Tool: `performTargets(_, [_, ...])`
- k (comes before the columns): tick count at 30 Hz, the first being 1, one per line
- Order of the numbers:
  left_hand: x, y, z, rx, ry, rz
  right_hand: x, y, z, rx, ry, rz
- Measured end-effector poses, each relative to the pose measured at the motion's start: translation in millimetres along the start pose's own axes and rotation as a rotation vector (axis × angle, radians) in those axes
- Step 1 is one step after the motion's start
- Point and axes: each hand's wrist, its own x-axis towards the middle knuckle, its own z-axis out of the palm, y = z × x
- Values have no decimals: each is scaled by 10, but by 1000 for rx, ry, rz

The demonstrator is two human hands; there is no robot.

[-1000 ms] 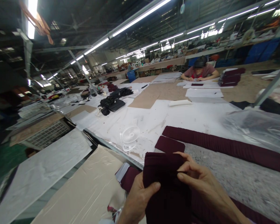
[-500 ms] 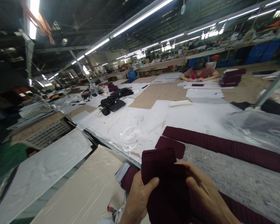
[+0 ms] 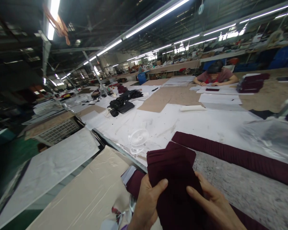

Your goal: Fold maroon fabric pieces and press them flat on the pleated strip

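Observation:
A dark maroon stack of cloth pieces (image 3: 175,179) is held up low in the centre. On its left edge, my left hand (image 3: 150,198) grips it with the thumb on top. My right hand (image 3: 212,198) holds the right edge, thumb lying on the cloth and fingers behind. Just beyond the stack lies another maroon piece (image 3: 190,153), partly covered by it. A long maroon strip of layered cloth (image 3: 235,155) runs to the right across the table. Below my left hand's side, a maroon and grey bundle (image 3: 135,182) shows.
A white fan (image 3: 138,138) stands near the table edge. Black cloth bundles (image 3: 122,103) lie further back. Across the white-covered table (image 3: 163,123), a person (image 3: 214,75) leans over papers beside a maroon stack (image 3: 253,83). Clear plastic (image 3: 271,132) lies at right.
The right thumb has moved onto the face of the cloth stack, and the stack's top now looks more even and tilted. The view has shifted slightly left.

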Motion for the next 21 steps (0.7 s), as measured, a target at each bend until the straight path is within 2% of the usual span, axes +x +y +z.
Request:
performTargets(2, [0, -18, -7, -8, -11, -1, 29, 55, -2, 69, -64, 41])
performTargets(4, [-1, -40, -14, -18, -12, -4, 62, 114, -17, -50, -45, -44])
performTargets(9, [46, -144, -41, -24, 92, 30, 87, 178, -56, -720, 343, -712])
performTargets(10, [66, -171, -46, -26, 109, 38, 77, 174, -51, -779, 362, -818])
performTargets(12, [109, -216, -53, -38, 127, 43, 50, 159, -30, -773, 261, -925])
performTargets(14, [145, -245, -56, -55, 127, 24, 27, 145, -4, -671, 103, -880])
performTargets(17, [165, -265, -57, -111, 103, -53, 7, 123, 4, -524, 15, -629])
performTargets(21, [178, -308, -124, -344, 39, -248, -18, 39, -68, -338, -133, -290])
